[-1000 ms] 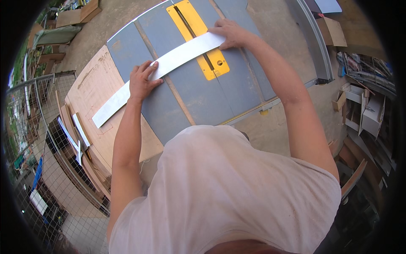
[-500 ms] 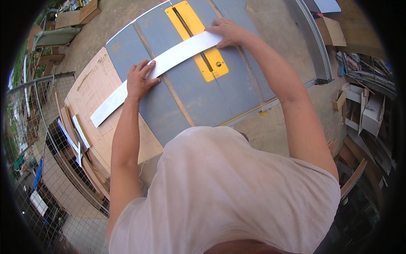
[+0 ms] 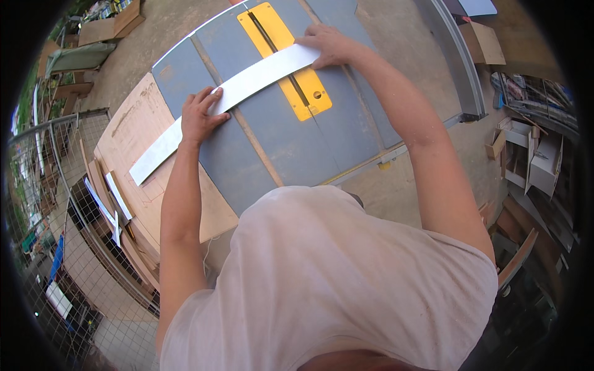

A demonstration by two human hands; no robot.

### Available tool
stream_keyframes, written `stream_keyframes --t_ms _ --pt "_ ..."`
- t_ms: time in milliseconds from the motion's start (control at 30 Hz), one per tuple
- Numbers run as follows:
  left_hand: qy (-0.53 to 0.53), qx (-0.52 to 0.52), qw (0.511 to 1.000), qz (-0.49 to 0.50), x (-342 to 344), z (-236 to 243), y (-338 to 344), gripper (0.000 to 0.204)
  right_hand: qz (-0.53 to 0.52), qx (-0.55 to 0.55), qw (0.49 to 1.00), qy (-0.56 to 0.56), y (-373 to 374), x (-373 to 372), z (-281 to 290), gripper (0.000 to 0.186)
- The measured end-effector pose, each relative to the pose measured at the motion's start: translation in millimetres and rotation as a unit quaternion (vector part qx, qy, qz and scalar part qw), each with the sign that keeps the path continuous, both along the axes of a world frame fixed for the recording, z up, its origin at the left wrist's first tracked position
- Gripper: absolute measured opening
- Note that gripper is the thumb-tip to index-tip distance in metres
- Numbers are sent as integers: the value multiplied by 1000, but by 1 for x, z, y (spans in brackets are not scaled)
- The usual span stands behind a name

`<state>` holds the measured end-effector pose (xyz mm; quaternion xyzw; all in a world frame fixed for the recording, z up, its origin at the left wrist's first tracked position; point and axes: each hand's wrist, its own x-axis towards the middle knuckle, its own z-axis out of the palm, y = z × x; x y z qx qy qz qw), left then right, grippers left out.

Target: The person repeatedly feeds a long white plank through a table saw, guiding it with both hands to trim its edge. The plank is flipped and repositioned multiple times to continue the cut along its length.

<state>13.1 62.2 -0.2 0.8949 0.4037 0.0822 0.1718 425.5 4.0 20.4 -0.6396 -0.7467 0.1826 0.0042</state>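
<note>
A long white strip of board (image 3: pixel 260 80) lies slantwise over the grey top of a table saw (image 3: pixel 291 145), crossing the slot of its yellow insert plate (image 3: pixel 317 106). My left hand (image 3: pixel 200 116) grips the strip near its middle, with fingertips on the far edge and thumb along the near one. At the strip's right end, just past the yellow plate, my right hand (image 3: pixel 328 47) pinches it between thumb and fingers. The strip's left end rests over a light plywood panel (image 3: pixel 133 123). Whether a blade stands in the slot is hard to make out.
A metal fence rail (image 3: pixel 455 55) bounds the saw's right side. Wood strips (image 3: pixel 117 195) and wire mesh fencing (image 3: pixel 59 204) stand at left. White boxes (image 3: pixel 544 157) and board offcuts lie at right.
The view has shifted very slightly. Both hands keep their grip on the white strip, which stays in almost the same place across the yellow plate.
</note>
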Motion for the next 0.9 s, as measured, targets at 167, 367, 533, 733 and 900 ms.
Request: stream_keyframes --t_ms 167,367,533,733,900 --pt "4 11 1000 -2 0 -1 1 75 -15 2 1000 -28 2 -2 -6 79" --pt "13 7 1000 5 2 1 2 75 -32 -8 999 -30 0 -7 -1 80" --pt "8 11 1000 8 2 1 5 75 -24 0 999 -26 8 -5 -5 80" --pt "6 10 1000 12 3 2 14 75 -18 -4 1000 -24 19 -4 -1 81" --pt "4 7 1000 16 3 1 19 74 -7 2 1000 -18 26 -1 -3 80"
